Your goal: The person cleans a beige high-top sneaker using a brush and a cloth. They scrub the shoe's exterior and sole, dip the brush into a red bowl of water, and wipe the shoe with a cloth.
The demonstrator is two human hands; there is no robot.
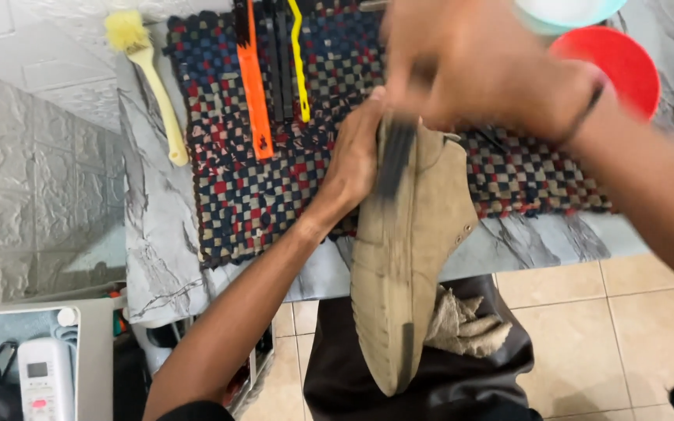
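Observation:
A tan suede shoe [407, 257] is held sole-side toward me, its toe pointing down over my lap. My left hand [352, 160] grips the shoe at its heel end. My right hand [470, 62], blurred with motion, is closed on a dark brush [395, 160] whose head lies against the shoe's edge near the heel. A beige cloth [462, 323] lies on my dark apron just right of the shoe's toe.
A checkered woven mat [259, 187] covers the marble-patterned table [157, 234]. On it lie an orange tool [256, 86], a yellow tool [299, 62] and dark brushes. A yellow-bristled brush [150, 70] lies left; a red bowl [626, 62] stands right. A remote control [39, 378] sits lower left.

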